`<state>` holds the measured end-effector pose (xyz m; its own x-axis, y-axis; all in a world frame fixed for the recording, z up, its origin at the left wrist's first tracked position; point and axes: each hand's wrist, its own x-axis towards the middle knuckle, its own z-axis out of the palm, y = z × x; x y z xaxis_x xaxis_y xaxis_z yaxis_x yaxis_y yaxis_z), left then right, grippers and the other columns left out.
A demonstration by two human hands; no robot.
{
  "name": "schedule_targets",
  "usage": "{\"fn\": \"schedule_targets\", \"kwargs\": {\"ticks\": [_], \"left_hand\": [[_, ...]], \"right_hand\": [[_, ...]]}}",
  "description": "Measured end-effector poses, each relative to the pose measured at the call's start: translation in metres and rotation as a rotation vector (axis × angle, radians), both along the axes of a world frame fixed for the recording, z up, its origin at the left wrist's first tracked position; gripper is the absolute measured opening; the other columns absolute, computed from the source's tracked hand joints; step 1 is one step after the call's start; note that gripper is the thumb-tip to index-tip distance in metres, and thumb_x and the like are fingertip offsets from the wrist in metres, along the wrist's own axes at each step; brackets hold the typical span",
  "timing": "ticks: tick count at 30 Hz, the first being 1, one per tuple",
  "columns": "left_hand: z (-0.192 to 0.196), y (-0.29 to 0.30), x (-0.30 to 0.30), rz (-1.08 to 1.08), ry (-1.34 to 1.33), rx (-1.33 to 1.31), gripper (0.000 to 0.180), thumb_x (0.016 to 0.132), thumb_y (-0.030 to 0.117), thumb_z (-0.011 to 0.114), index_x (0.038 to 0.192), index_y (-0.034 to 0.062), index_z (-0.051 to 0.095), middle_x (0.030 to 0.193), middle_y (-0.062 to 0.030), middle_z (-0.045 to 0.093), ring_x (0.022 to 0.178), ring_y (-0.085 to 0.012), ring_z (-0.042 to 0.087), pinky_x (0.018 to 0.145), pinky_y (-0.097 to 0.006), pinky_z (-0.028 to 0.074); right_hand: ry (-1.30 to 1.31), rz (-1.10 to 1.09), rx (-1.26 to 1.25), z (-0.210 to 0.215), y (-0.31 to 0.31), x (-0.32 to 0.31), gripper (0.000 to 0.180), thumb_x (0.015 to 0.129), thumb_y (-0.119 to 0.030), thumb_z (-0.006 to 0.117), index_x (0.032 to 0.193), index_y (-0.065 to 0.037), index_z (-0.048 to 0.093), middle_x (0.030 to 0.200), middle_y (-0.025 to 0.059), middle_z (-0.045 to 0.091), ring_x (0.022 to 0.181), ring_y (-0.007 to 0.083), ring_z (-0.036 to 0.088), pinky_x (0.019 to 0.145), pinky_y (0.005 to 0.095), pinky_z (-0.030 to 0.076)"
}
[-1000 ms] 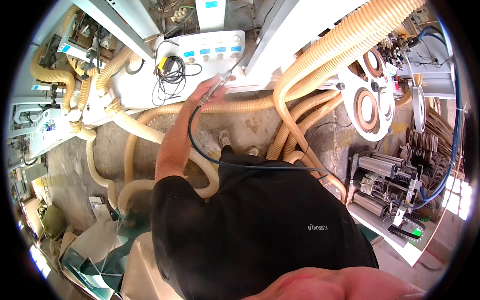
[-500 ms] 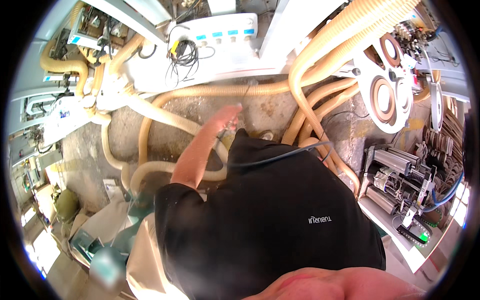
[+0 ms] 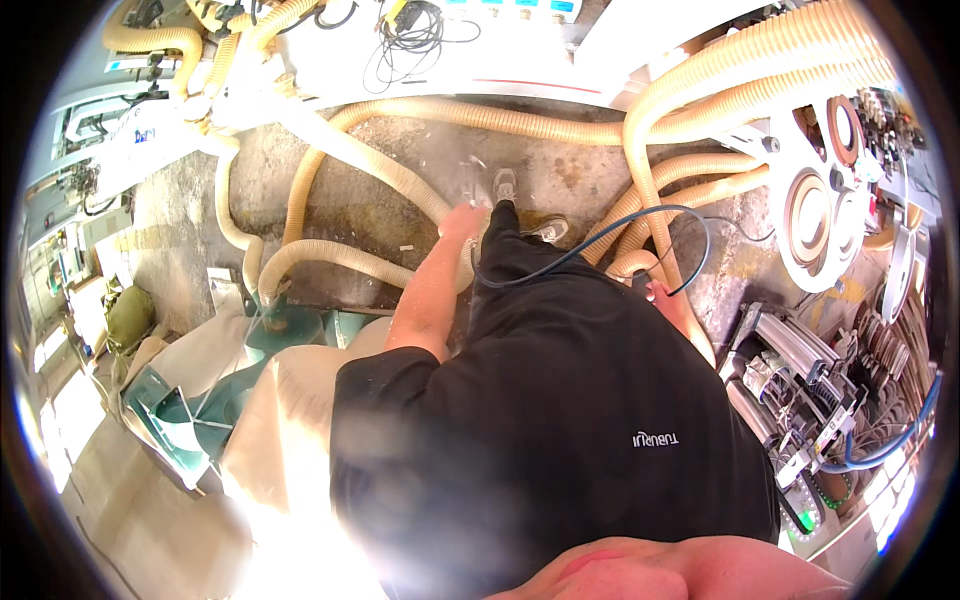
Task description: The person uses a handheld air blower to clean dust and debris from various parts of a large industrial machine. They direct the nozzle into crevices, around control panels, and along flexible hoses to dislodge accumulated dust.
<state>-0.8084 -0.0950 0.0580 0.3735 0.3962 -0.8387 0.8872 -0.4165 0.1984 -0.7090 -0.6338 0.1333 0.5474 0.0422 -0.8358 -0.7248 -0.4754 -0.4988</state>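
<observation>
The left hand (image 3: pixel 462 222), just before twelve o'clock from centre, is closed narrowly around the end of a thin, dark-blue flexible hose (image 3: pixel 610 228) looping through two o'clock. The right hand (image 3: pixel 660 291), at three o'clock, is partly hidden; its grip cannot be told.

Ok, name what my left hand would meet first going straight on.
Probably the cream ribbed hose crossing ahead of the left hand, though how far below it lies is unclear.

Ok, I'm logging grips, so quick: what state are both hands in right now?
Left hand: closed, holding one end of the blue air hose.
Right hand: beside that hose, partly hidden; grip can't be told.
</observation>
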Motion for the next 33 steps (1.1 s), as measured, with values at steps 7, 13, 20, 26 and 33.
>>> {"fn": "schedule_targets", "kwargs": {"ticks": [7,13,20,26,33], "left_hand": [[-0.012,0.004,-0.033,0.307,0.103,0.178,0.058,0.09,0.05,0.054,0.13,0.0099,0.066,0.133,-0.0166,0.065,0.124,-0.0342,0.063,0.1,-0.048,0.05],[-0.021,0.025,-0.074,0.438,0.057,0.201,0.053,0.09,0.047,0.056,0.129,0.0111,0.066,0.131,-0.0167,0.066,0.122,-0.0356,0.063,0.101,-0.049,0.049],[-0.069,-0.045,-0.177,0.079,0.275,-0.166,0.049,0.092,0.042,0.056,0.124,0.0063,0.068,0.128,-0.0196,0.066,0.124,-0.0372,0.061,0.1,-0.049,0.049],[-0.012,-0.064,-0.237,0.627,0.176,0.219,0.047,0.092,0.039,0.052,0.122,0.0061,0.069,0.122,-0.0205,0.069,0.116,-0.0397,0.065,0.098,-0.049,0.05],[-0.081,-0.146,-0.333,0.66,0.329,-0.321,0.052,0.088,0.043,0.062,0.113,-0.0023,0.069,0.11,-0.0231,0.071,0.106,-0.0369,0.068,0.09,-0.046,0.052]], "right_hand": [[-0.093,0.148,-0.037,-0.002,-0.007,-0.008,0.034,0.102,-0.036,0.06,0.104,-0.004,0.07,0.077,0.0042,0.062,0.066,0.0157,0.061,0.06,0.0299,0.052],[-0.086,0.214,-0.099,-0.003,-0.021,0.0,0.038,0.102,-0.039,0.058,0.104,-0.005,0.072,0.078,0.0051,0.065,0.066,0.015,0.063,0.06,0.0293,0.05],[-0.137,0.319,-0.124,-0.016,-0.025,0.012,0.035,0.1,-0.034,0.059,0.104,-0.002,0.073,0.082,0.0068,0.069,0.07,0.0162,0.067,0.062,0.0313,0.053],[-0.132,0.55,-0.096,0.007,0.03,0.058,0.03,0.099,-0.03,0.061,0.099,-0.002,0.072,0.076,0.0067,0.067,0.063,0.0162,0.065,0.058,0.0322,0.054],[-0.053,0.555,-0.069,0.01,0.085,0.074,0.028,0.101,-0.027,0.059,0.096,-0.002,0.07,0.073,0.0029,0.063,0.059,0.0129,0.061,0.056,0.0278,0.053]]}}
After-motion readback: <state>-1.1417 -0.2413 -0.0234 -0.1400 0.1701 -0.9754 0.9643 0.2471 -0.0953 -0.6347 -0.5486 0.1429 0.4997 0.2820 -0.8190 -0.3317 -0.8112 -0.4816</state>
